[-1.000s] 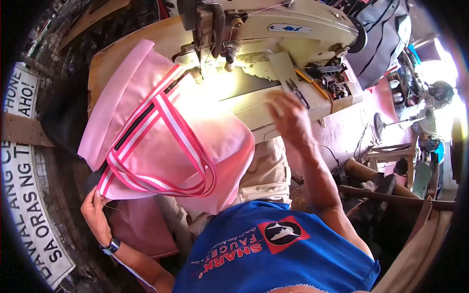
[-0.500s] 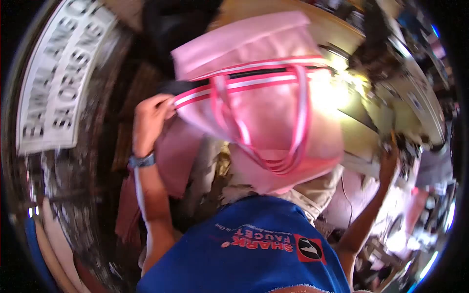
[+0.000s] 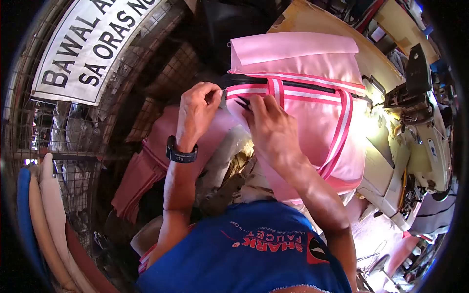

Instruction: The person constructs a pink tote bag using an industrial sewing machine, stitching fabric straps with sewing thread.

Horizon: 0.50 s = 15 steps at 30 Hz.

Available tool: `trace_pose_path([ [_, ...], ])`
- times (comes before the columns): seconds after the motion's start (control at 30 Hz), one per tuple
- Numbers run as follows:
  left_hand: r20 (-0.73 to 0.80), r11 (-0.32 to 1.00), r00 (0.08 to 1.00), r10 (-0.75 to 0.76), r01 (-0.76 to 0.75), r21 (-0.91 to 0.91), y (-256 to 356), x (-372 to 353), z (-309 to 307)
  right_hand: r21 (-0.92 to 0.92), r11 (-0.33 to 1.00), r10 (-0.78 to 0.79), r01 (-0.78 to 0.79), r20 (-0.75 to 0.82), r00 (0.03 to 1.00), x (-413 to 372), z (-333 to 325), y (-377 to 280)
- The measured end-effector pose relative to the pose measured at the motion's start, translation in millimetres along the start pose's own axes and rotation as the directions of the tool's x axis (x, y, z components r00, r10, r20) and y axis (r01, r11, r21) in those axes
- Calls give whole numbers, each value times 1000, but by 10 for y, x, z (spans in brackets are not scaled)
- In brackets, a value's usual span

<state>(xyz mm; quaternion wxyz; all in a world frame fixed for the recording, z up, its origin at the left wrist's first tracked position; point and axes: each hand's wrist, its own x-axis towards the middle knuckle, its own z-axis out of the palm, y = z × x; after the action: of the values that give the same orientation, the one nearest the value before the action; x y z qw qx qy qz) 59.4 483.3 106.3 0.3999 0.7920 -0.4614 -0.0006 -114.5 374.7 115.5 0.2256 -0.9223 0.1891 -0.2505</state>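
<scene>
A pink bag [image 3: 312, 127] with pink-and-white striped straps and a black zipper [image 3: 293, 84] lies across my lap and the table edge. My left hand [image 3: 195, 112], with a dark wristwatch [image 3: 181, 150] below it, pinches beside the bag's left corner, at the zipper's end. What sits between its fingertips is too small to make out. Over the striped band, my right hand [image 3: 273, 127] is closed around small dark thread snips [image 3: 242, 102]. Two pointed tips stick out toward the left hand; the rest is hidden in the fingers.
A sewing machine [image 3: 425, 132] with a bright lamp stands at the right on the table [image 3: 312, 19]. More pink fabric [image 3: 166, 136] hangs at the left. Behind it is a wire mesh wall [image 3: 73, 195] with a lettered sign [image 3: 93, 49]. Rolls of material [image 3: 53, 210] lean at lower left.
My right hand has come from beside the sewing machine to the bag's left corner, now with the snips. The bag and left hand appear farther right in view.
</scene>
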Motion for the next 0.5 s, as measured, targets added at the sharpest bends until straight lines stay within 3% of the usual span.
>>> trace_pose_path([
  [0.17,-35,998,999,42,-41,41,54,-21,-9,-126,991,-30,35,42,999,283,326,20],
  [0.33,-46,990,992,115,-111,84,38,-35,20,-127,989,-73,72,-2,997,318,536,99],
  [0.47,80,993,992,99,-93,-77,69,-89,-4,-81,990,-114,116,30,993,211,449,173],
  [0.5,129,997,989,67,-62,-47,56,-61,-75,-57,992,-113,115,27,993,152,372,185],
])
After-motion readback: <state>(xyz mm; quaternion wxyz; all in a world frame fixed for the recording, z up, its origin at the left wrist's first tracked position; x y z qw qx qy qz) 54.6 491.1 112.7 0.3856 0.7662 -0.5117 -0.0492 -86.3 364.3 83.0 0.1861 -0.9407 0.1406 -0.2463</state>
